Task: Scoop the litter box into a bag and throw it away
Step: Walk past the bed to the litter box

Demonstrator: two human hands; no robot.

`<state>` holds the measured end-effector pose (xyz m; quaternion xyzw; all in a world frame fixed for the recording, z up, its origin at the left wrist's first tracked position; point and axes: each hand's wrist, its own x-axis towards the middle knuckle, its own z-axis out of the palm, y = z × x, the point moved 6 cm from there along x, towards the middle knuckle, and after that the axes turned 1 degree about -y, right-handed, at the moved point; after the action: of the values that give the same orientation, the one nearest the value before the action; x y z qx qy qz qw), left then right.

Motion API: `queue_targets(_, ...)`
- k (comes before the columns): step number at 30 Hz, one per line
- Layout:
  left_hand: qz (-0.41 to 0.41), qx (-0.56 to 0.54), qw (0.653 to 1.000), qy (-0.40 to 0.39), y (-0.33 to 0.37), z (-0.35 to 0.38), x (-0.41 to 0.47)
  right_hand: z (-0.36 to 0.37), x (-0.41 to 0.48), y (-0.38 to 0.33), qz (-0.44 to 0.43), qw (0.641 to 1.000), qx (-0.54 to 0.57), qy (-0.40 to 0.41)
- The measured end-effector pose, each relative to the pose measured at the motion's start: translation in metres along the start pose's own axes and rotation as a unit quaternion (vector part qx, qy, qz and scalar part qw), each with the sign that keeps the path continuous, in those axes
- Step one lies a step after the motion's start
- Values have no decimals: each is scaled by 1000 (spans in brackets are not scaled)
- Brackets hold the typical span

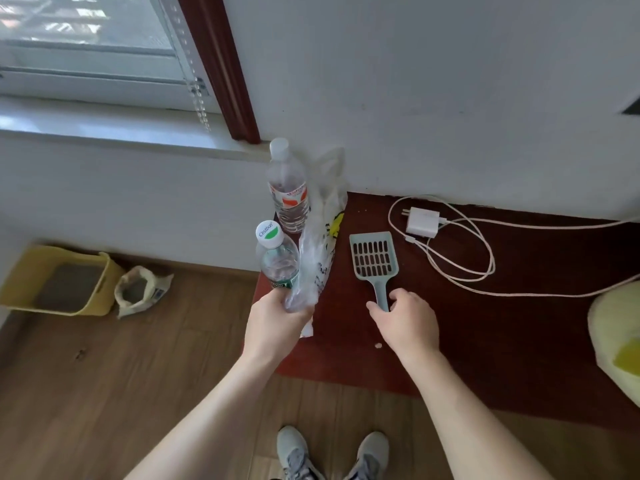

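Left hand (277, 323): fingers clamped on a crumpled clear plastic bag (311, 258). Right hand (408, 323): thumb and forefinger pinch the handle end of the litter scoop (374, 258), which lies flat on the table (450, 341). Water bottle (277, 258) stands just beside the bag. Yellow litter box (107, 289) sits on the floor, far left. Risks: the lifted bag may topple the bottle, and the shallow pinch may drop the scoop.

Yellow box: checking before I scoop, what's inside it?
Grey litter covers the box floor. Clumps are too small to tell; anything under the litter is hidden.
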<state>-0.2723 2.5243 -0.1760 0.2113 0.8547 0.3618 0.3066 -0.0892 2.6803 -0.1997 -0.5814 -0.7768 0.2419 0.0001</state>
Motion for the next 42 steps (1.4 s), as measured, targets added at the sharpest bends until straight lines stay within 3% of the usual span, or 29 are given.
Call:
queue_targets(10,-9,56,998,7,-4,13,6,7,6,-4,5,1000,-3,-10)
queue_targets(21,29,15,999,38,12,10,-10,-9,0,4,-3,1000,-5,-9)
queue_targets(42,197,-136,967,84,131,-52,-149,-161,-91,-4,-122,983,103,94)
